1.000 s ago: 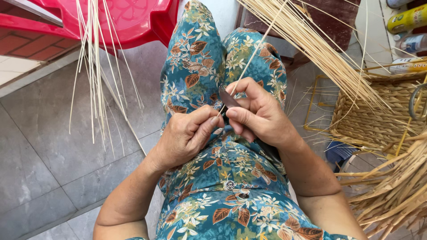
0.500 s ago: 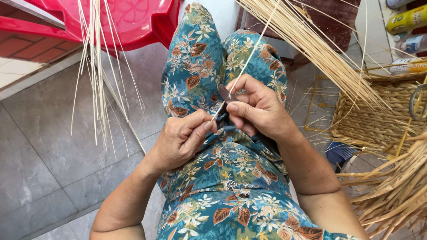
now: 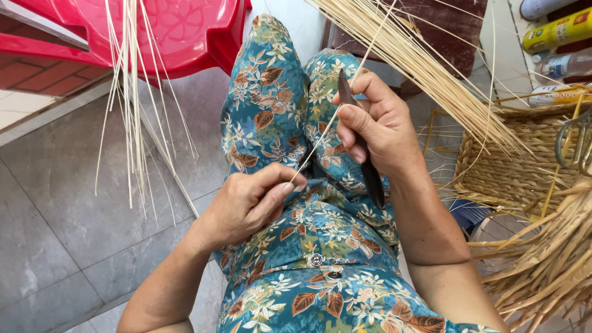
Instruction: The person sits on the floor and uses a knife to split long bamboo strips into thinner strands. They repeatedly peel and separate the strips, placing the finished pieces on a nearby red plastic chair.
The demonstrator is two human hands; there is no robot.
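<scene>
Matt dry straw strip (image 3: 320, 139), dark dull knife (image 3: 370, 172), glossy red plastic chair (image 3: 185, 31).

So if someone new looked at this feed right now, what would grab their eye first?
Probably the two hands over the flower-print lap: the left hand pinches the lower end of a thin pale strip, while the right hand holds a dark knife against it higher up. Next, the red plastic chair at top left with pale strips hanging from it, and the woven basket at right.
</scene>
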